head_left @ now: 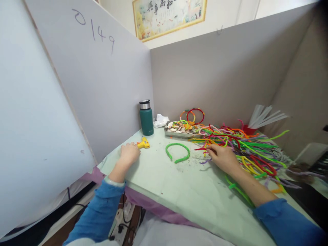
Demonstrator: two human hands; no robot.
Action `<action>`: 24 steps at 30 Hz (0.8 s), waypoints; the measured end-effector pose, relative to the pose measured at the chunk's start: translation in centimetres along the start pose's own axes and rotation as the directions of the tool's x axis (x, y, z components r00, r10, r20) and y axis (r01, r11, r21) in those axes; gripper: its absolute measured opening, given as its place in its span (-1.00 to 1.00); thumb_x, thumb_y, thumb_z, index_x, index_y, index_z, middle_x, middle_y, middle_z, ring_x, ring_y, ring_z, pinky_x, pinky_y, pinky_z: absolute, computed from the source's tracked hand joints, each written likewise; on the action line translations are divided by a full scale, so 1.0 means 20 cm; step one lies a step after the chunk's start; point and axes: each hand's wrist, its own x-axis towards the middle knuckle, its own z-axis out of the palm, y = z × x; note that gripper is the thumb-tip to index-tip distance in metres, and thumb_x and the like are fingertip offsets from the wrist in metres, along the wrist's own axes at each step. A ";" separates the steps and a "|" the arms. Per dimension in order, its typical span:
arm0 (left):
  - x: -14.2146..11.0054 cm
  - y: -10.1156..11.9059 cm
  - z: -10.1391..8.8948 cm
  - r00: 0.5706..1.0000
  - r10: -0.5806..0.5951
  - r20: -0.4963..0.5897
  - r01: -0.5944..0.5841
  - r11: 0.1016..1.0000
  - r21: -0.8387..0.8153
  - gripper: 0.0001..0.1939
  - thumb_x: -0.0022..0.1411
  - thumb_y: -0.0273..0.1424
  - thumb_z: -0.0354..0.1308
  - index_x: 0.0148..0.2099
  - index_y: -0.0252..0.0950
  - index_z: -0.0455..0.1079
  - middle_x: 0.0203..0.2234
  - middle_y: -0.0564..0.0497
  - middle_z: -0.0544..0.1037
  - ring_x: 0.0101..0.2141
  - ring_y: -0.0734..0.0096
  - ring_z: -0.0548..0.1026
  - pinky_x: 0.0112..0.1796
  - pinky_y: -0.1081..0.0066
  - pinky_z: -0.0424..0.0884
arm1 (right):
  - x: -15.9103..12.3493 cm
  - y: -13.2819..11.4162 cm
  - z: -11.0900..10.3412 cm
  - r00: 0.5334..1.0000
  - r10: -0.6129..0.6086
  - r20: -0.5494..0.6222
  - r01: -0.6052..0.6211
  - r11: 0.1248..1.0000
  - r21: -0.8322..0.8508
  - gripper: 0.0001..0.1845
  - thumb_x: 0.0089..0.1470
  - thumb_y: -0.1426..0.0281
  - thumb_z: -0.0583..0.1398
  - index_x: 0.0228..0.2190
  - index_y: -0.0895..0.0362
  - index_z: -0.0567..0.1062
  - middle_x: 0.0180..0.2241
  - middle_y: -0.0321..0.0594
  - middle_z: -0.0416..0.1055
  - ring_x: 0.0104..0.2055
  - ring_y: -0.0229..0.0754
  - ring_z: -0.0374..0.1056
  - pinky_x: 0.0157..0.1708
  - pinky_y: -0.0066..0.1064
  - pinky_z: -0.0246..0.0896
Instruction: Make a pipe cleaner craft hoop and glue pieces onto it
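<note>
At the table's left side, my left hand [130, 152] is closed over the near end of a small yellow glue gun [144, 143], whose handle is hidden under the fingers. My right hand [222, 157] is at the edge of the heap of colourful pipe cleaners [256, 149]. Between its thumb and fingers it pinches a red pipe cleaner [200, 149], and a short end sticks out to the left. Between the two hands lies a headband [189, 154] wrapped in green, its open ends toward me.
A metal tray [176, 135] of shells stands at the back, with wrapped hoops [196, 110] behind it. A green bottle [146, 119] and a crumpled white tissue [161, 120] are left of it. White sticks [263, 118] stand in a red cup [248, 130]. Grey partitions [217, 78] enclose the table.
</note>
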 end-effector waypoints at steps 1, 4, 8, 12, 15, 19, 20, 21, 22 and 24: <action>0.00 0.02 -0.02 1.000 -0.001 -0.001 0.001 1.000 -0.022 -0.67 0.15 -0.28 -0.02 -0.11 -0.29 0.41 -0.18 -0.24 0.43 -0.13 0.01 0.33 -0.13 0.14 0.18 | 0.00 0.00 0.00 1.000 -0.004 -0.003 0.004 1.000 0.004 -0.74 0.05 0.30 0.03 -0.36 0.07 0.51 -0.46 -0.25 0.50 -0.45 -0.18 0.37 -0.46 -0.42 0.08; -0.01 0.15 -0.13 0.989 0.050 -0.141 -0.066 0.992 -0.111 -0.64 0.16 -0.30 -0.01 -0.03 -0.30 0.35 -0.11 -0.24 0.38 -0.07 0.01 0.30 -0.09 0.14 0.18 | -0.01 -0.02 0.01 0.998 -0.048 -0.033 0.050 0.997 0.051 -0.76 0.06 0.33 0.04 -0.35 0.08 0.50 -0.39 -0.26 0.50 -0.38 -0.18 0.38 -0.42 -0.43 0.11; -0.01 0.55 -0.25 0.864 0.425 -0.270 -0.500 0.790 -0.355 -0.69 0.20 -0.30 -0.05 -0.09 -0.28 0.39 -0.17 -0.16 0.44 -0.09 0.20 0.34 -0.08 0.35 0.20 | -0.02 -0.06 -0.01 0.984 -0.145 -0.106 0.158 0.978 0.135 -0.75 0.10 0.35 0.02 -0.33 0.11 0.49 -0.31 -0.21 0.48 -0.30 -0.19 0.36 -0.34 -0.43 0.14; 0.03 0.97 -0.24 0.804 0.537 -0.256 -0.583 0.626 -0.517 -0.79 0.09 -0.35 0.08 -0.27 -0.31 0.47 -0.35 -0.17 0.51 -0.24 0.19 0.42 -0.17 0.35 0.27 | -0.02 -0.08 -0.02 0.983 -0.109 -0.150 0.134 0.976 0.172 -0.74 0.10 0.35 0.02 -0.31 0.13 0.49 -0.32 -0.18 0.48 -0.29 -0.18 0.36 -0.31 -0.42 0.15; 0.06 1.14 -0.17 0.811 0.552 -0.192 -0.546 0.600 -0.585 -0.81 0.10 -0.42 0.03 -0.42 -0.33 0.46 -0.50 -0.14 0.51 -0.36 0.24 0.44 -0.27 0.39 0.29 | -0.02 -0.06 -0.01 0.989 -0.029 -0.143 0.057 0.980 0.192 -0.73 0.09 0.34 0.03 -0.31 0.12 0.49 -0.35 -0.19 0.49 -0.32 -0.17 0.37 -0.35 -0.42 0.14; 0.06 1.18 -0.08 0.772 0.585 -0.248 -0.597 0.535 -0.598 -0.76 0.17 -0.41 -0.06 -0.32 -0.33 0.43 -0.44 -0.15 0.52 -0.38 0.27 0.45 -0.32 0.42 0.28 | -0.03 -0.04 0.01 0.995 0.032 -0.099 -0.012 0.980 0.198 -0.72 0.08 0.32 0.01 -0.32 0.10 0.50 -0.36 -0.21 0.49 -0.34 -0.18 0.36 -0.37 -0.43 0.13; 0.05 1.18 -0.07 0.769 0.583 -0.264 -0.607 0.534 -0.589 -0.76 0.18 -0.40 -0.07 -0.26 -0.32 0.41 -0.39 -0.16 0.52 -0.36 0.26 0.46 -0.33 0.42 0.28 | -0.03 -0.04 0.02 0.996 0.045 -0.083 -0.028 0.981 0.193 -0.73 0.08 0.32 0.02 -0.34 0.10 0.50 -0.38 -0.21 0.49 -0.35 -0.18 0.36 -0.37 -0.43 0.13; 0.04 1.17 -0.05 0.777 0.567 -0.273 -0.602 0.545 -0.583 -0.76 0.20 -0.38 -0.08 -0.21 -0.32 0.39 -0.35 -0.17 0.52 -0.33 0.25 0.45 -0.33 0.42 0.28 | -0.03 -0.04 0.03 0.996 0.058 -0.069 -0.045 0.981 0.187 -0.73 0.07 0.31 0.02 -0.36 0.10 0.50 -0.40 -0.22 0.49 -0.37 -0.18 0.36 -0.39 -0.44 0.12; 0.04 1.17 -0.05 0.787 0.554 -0.272 -0.593 0.558 -0.580 -0.75 0.21 -0.37 -0.10 -0.18 -0.32 0.37 -0.33 -0.18 0.51 -0.32 0.25 0.45 -0.33 0.42 0.28 | -0.03 -0.04 0.03 0.996 0.070 -0.057 -0.058 0.981 0.185 -0.73 0.07 0.31 0.02 -0.38 0.10 0.50 -0.43 -0.22 0.49 -0.39 -0.19 0.35 -0.40 -0.44 0.12; 0.04 1.16 -0.04 0.808 0.532 -0.253 -0.567 0.585 -0.580 -0.76 0.23 -0.36 -0.12 -0.20 -0.31 0.34 -0.32 -0.18 0.50 -0.32 0.26 0.45 -0.33 0.43 0.27 | -0.03 -0.04 0.04 0.996 0.083 -0.037 -0.073 0.974 0.213 -0.72 0.06 0.28 0.03 -0.45 0.12 0.49 -0.48 -0.23 0.47 -0.42 -0.20 0.34 -0.43 -0.44 0.11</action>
